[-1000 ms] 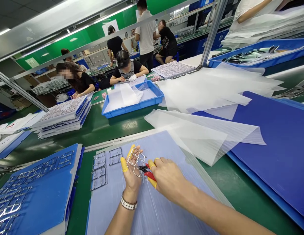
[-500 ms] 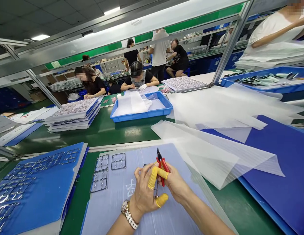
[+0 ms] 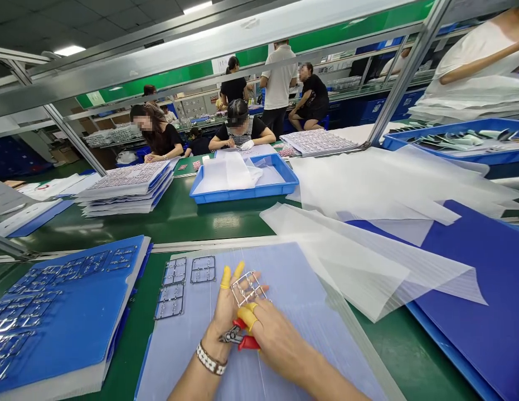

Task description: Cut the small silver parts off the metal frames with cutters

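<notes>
My left hand (image 3: 226,303) is turned palm up with fingers stretched out, yellow finger cots on some of them. Across its fingers lies a shiny metallic sprue frame (image 3: 247,288) with crossbars and small parts. My right hand (image 3: 278,334), also with yellow cots, is closed round red-handled nippers (image 3: 239,336), whose jaws point left over my left wrist. The right fingertips are at the frame's near edge; whether they pinch it is hidden. Three similar dark frames, one of them a sprue frame (image 3: 203,269), lie on the translucent-covered sheet (image 3: 192,356) below.
At left, a blue board (image 3: 87,301) carries several frames. Translucent sheets (image 3: 368,256) and a dark blue board (image 3: 485,278) lie at right. Beyond are a blue tray (image 3: 242,193), a stack of loaded sheets (image 3: 129,192), metal posts (image 3: 410,72) and several people.
My left hand has turned palm up and opened, showing the frame. My right hand has moved down with the nippers, which have swung from pointing up to pointing left.
</notes>
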Tool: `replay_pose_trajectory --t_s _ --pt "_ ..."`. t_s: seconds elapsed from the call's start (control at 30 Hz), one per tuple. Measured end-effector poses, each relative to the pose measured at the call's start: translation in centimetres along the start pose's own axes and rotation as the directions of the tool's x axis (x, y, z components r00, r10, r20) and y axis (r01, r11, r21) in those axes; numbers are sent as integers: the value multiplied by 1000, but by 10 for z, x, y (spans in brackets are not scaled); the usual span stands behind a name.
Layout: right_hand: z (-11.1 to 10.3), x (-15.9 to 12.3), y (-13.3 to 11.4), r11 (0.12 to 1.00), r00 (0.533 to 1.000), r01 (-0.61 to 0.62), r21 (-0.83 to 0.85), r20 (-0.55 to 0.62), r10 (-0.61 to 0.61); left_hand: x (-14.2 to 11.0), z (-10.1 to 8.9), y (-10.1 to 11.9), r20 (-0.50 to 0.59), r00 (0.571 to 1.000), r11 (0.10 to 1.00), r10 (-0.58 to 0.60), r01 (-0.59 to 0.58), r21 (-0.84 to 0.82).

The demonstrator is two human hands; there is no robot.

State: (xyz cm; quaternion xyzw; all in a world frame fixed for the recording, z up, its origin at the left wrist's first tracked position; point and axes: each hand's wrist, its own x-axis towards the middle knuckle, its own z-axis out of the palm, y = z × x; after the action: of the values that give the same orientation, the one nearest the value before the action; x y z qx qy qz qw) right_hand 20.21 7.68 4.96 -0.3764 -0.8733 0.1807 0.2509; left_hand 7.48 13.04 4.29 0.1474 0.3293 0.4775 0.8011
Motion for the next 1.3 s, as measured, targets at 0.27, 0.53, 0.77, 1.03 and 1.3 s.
replay_pose_trajectory --t_s 0.27,0.53,0.77,1.03,1.3 --pt "-27 -6 10 972 970 -223 -72 -118 214 -2 -2 -5 -41 994 993 106 -107 -40" --pt "-45 10 22 818 887 -419 -393 12 461 -2 -2 -13 -71 981 982 182 -176 74" --pt "-49 15 21 805 874 -426 -413 42 484 -2 3 -14 -76 972 967 221 -209 145" --pt "-51 13 24 809 881 -422 -409 29 473 -1 1 -19 -45 970 958 238 -227 178" --pt "-56 13 23 811 871 -432 -394 50 489 -1 3 -20 -31 964 946 263 -251 206"
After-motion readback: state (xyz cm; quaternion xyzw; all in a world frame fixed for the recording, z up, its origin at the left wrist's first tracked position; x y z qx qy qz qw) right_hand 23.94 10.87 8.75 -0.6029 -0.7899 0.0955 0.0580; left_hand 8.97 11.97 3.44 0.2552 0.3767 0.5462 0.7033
